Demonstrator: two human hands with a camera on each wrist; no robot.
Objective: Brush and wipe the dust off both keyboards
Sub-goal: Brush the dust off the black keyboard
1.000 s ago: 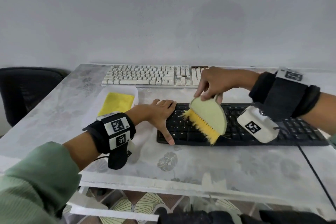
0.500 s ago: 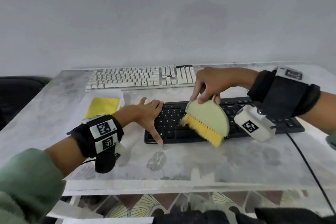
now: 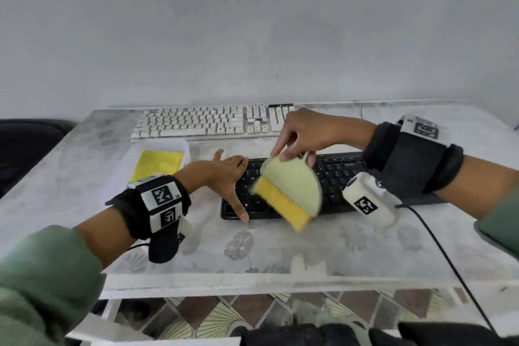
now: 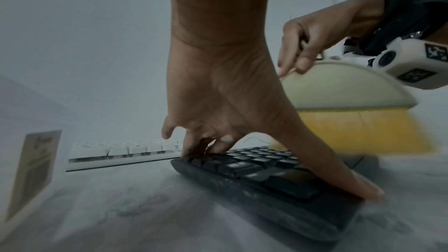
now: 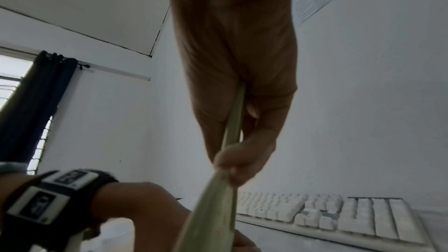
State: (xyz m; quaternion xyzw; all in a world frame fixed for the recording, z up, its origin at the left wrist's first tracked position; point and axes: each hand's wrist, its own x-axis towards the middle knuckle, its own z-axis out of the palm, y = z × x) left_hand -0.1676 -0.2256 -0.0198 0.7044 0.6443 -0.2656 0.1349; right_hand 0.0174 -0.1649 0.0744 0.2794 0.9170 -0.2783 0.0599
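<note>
You're pinching the brush [image 3: 292,187] w/ your right hand [image 3: 302,135], center-right of the head view: fingers and thumb are clamping the rounded top edge of its pale green back, so the body is hanging below the grip and the yellow bristles are pointing down-left, blurred. In the right wrist view the green back [image 5: 232,131] is running edge-on between thumb and fingers. Bristle tips are sitting over the front edge of the black keyboard [image 3: 342,174], mid-frame; can't tell if they're touching the keys.

Your left hand [image 3: 227,174] is lying spread on the black keyboard's left end, fingers straight, thumb stretching along the front-left corner, gripping nothing. The left wrist view is showing the fingertips [image 4: 194,152] pressing the keys at the back and the thumb lying on the near edge.

The white keyboard [image 3: 207,122] is lying behind, upper center, apart from both hands. A yellow cloth [image 3: 158,163] is sitting on a white sheet, left of the black keyboard, on the marbled table [image 3: 280,250].
</note>
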